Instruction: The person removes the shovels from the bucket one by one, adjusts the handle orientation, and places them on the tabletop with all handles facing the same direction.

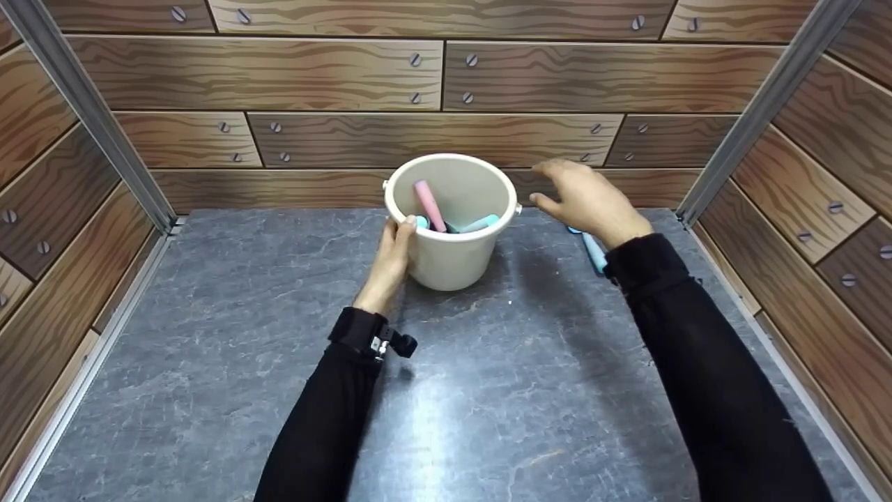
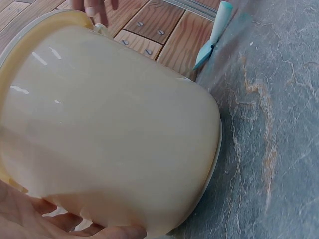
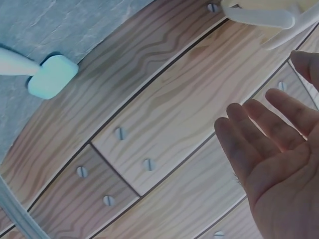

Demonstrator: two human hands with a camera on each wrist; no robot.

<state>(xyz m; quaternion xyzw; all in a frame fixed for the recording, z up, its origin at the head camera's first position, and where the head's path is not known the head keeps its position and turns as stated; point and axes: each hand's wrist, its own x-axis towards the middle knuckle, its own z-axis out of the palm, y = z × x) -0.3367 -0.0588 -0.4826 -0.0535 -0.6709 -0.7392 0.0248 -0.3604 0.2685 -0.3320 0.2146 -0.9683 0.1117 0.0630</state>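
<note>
Taking 12 o'clock as the far wooden-plank wall point(image 1: 432, 77) in the head view, the right hand point(image 1: 589, 199) is in the air at 3 o'clock of the cream plastic bucket point(image 1: 449, 261), apart from its rim. This hand is empty, its fingers loosely extended toward 9 o'clock, at the bucket's side. The small turquoise plastic tool with a flat head point(image 1: 594, 252) lies on the grey marbled counter point(image 1: 244, 335) at about 6 o'clock from the middle of that hand, partly hidden by hand and cuff. Its long axis runs from 11 o'clock, where the head is, to 5 o'clock, where the handle ends, so it crosses the line of the fingers.

The right hand is clearly the nearer to the tool. The left hand point(image 1: 390, 261) holds the bucket at its 8 o'clock side, thumb by the rim, with the bucket between it and the tool. From the tool, the bucket's mouth is near 9 o'clock; inside, a pink cylindrical handle point(image 1: 430, 206) leans toward 11 o'clock and a turquoise handle point(image 1: 481, 223) points to 2 o'clock.
</note>
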